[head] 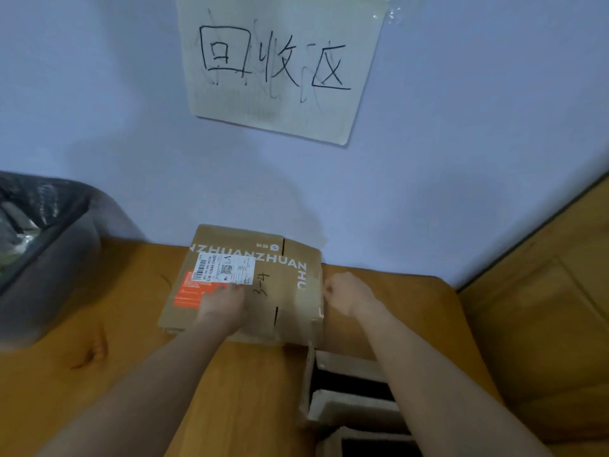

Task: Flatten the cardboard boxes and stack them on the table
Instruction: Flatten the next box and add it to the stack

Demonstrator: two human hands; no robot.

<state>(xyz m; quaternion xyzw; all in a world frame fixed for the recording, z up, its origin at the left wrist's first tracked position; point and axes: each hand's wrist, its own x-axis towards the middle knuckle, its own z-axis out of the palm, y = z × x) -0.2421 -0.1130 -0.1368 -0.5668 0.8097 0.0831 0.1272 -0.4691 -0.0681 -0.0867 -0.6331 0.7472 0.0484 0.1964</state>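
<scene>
Cardboard box is lying flat because my left hand is pressing it, fingers spread, while my right hand, at three o'clock, is pinching its edge.

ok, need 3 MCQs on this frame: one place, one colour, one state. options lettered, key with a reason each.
1. Where does the cardboard box lie?
A. on the floor
B. on the wooden table, against the wall
C. inside the bin

2. What colour is the printed patch beside the white shipping label?
A. orange
B. green
C. blue

3. What is the left hand doing?
A. hanging idle
B. lifting the box clear
C. resting on top of the box

Key: 1 B, its far edge meets the wall; 2 A, orange block under the label's left end; 3 C, hand lies on the top panel while the right hand is at the box's right edge.
</scene>
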